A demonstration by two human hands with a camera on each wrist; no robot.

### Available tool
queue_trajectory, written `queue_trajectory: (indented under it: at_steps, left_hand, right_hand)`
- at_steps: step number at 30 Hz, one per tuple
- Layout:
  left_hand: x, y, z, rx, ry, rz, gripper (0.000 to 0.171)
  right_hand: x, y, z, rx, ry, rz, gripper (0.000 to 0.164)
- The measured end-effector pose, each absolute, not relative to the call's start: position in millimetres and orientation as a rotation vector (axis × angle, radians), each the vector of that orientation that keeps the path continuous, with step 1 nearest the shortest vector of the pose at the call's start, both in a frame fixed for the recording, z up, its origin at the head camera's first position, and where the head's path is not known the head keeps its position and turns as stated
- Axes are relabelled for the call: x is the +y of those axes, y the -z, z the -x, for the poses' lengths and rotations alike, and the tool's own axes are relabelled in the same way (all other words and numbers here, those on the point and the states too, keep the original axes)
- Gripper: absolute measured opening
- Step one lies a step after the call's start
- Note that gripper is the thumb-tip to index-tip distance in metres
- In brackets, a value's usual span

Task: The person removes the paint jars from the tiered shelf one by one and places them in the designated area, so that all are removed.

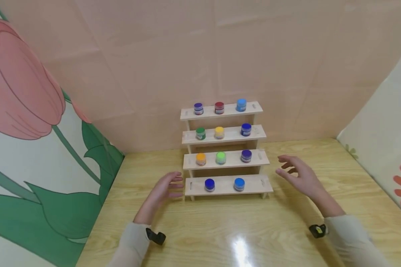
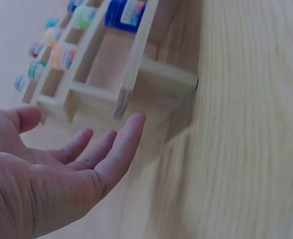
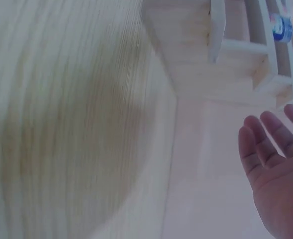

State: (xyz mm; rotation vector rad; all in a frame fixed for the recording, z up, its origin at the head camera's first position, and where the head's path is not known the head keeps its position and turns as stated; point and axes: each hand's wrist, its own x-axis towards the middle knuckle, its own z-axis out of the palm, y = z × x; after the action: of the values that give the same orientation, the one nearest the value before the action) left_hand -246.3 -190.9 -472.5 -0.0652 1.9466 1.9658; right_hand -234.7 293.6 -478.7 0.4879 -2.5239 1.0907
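Head view — left hand (image 1: 163, 188), right hand (image 1: 301, 175) flank stepped wooden rack (image 1: 233, 159).

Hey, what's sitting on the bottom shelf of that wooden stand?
A dark blue jar and a lighter blue jar, standing apart. The patch of bottom shelf under each jar is hidden.

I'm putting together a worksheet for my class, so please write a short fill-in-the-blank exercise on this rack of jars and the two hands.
1. The rack has ____ shelves.
2. The jars on the bottom shelf number ____.
3. Counting from the top, the second shelf has a middle jar whose lid is ____.
4. The left hand and right hand hold ____.

Missing words: four; two; yellow; nothing.
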Motion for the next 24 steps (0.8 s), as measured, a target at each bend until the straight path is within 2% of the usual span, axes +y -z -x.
queue_trajectory:
  at_steps: [12, 19, 24]
  left_hand:
    - [-178.7, 486.9, 246.1, 1.927, -2.003, 0.142, 0.051]
    - [-175.1, 498.3, 250.0, 1.933, -1.984, 0.108, 0.060]
    - [-171.6, 502.4, 252.0, 1.941, -1.984, 0.132, 0.059]
  right_hand:
    - [268.6, 484.9, 226.7, -2.513, -1.264, -0.523, 0.043]
    - [255.9, 488.4, 223.5, -2.504, -1.357, -0.546, 0.043]
    - [247.9, 492.8, 222.7, -2.471, -1.393, -0.598, 0.041]
